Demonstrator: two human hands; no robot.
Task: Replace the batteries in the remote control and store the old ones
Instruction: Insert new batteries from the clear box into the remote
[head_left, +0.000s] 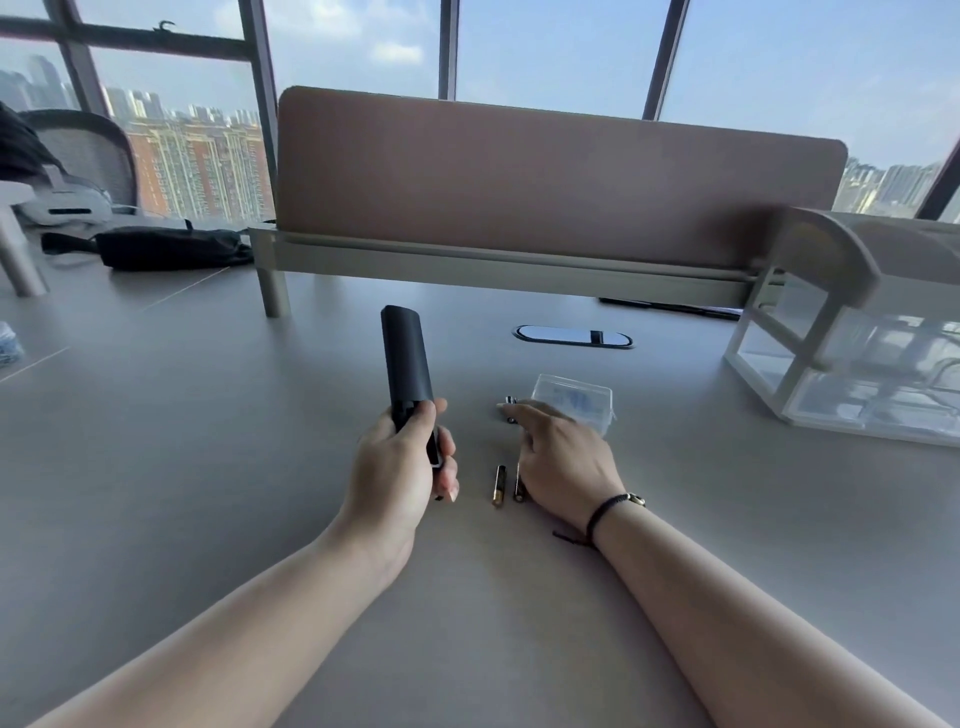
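The left hand (402, 457) is closed around the lower end of the black remote control (408, 374), holding it upright and slightly tilted above the grey worktop (208, 441), with the remote's top end pointing away toward the divider panel (561, 182). The right hand (563, 462) rests palm-down on the worktop with its fingers loosely spread and gripping nothing; its fingertips reach a small dark battery (510, 401) lying just beside the clear plastic box (574, 400). Two more batteries lie side by side between the hands: one battery with a gold end (499, 486) lies clear, the other (518, 486) is partly hidden against the heel of the right hand. A transparent drawer unit (852, 353) stands well apart at the right edge, and an oval cable port (574, 336) sits beyond the box. The near worktop around both forearms lies bare, leaving wide room on the left side.
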